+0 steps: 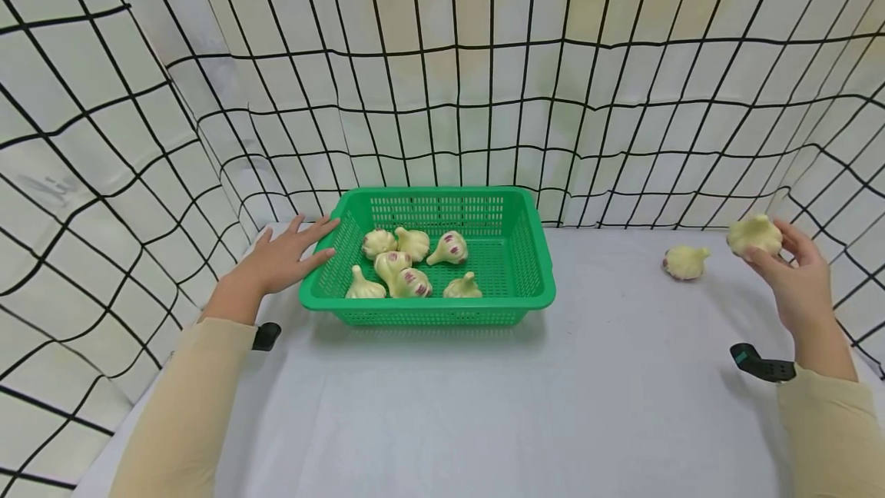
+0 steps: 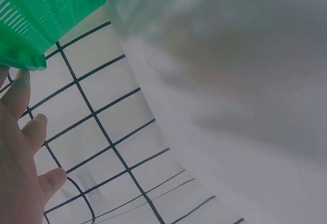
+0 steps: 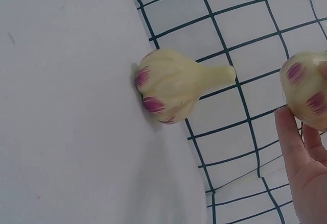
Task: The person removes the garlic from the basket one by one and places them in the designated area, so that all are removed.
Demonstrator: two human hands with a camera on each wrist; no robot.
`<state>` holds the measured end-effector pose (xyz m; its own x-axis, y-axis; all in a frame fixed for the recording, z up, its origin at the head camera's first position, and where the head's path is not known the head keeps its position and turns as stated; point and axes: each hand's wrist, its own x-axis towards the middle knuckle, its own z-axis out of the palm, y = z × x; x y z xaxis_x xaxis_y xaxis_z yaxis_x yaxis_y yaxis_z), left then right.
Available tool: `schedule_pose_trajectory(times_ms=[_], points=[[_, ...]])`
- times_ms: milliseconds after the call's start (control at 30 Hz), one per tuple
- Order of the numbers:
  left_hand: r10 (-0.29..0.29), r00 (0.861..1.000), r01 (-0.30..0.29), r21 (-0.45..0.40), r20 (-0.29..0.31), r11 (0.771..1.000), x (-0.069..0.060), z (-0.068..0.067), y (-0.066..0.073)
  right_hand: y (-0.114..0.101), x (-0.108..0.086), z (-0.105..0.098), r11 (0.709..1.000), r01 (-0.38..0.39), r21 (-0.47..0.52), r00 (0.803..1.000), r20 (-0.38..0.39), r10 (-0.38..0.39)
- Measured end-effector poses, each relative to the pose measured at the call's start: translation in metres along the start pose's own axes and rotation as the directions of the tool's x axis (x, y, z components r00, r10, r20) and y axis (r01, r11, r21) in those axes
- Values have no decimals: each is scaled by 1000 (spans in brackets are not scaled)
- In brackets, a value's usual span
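Note:
A green plastic basket (image 1: 429, 303) with slotted walls holds several garlic bulbs (image 1: 451, 248), cream with purple patches. My left hand (image 1: 286, 253) touches the basket's left rim with its fingers spread and fairly straight; the left wrist view shows fingertips at the green rim (image 2: 23, 63). Over at the right, my right hand (image 1: 795, 271) pinches one garlic bulb (image 1: 754, 235) between thumb and fingers, above the table. Another garlic bulb (image 1: 684, 262) lies on the table just left of that hand, its stem pointing right.
A white-covered table (image 1: 442, 406) carries the basket and the loose bulb. Behind it and at both sides rise white panels covered with black grid netting (image 1: 477, 75). Dark wrist straps (image 1: 760, 363) sit on both wrists by the beige sleeves.

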<state>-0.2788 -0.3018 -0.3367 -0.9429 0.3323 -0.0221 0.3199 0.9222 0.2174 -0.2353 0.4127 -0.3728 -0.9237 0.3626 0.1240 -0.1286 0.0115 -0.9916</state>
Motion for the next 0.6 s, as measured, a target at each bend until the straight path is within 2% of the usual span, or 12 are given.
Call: schedule_pose_trajectory(times_ms=[233, 333, 500, 600], points=[[4, 1000, -4, 2, -4, 1000, 0, 0, 0, 9, 6, -6, 994, -92, -63, 993, -83, 87], [1, 1000, -1, 1, -2, 1000, -1, 0, 1, 12, 10, -8, 988, -143, -56, 985, -104, 137], [0, 1000, 0, -6, -1, 1000, -1, 1, 1, 19, 17, -11, 981, -186, -63, 978, -113, 178], [-2, 1000, 2, -11, -9, 1000, -1, 0, 0, 24, 22, -13, 977, -197, -80, 978, -85, 191]])
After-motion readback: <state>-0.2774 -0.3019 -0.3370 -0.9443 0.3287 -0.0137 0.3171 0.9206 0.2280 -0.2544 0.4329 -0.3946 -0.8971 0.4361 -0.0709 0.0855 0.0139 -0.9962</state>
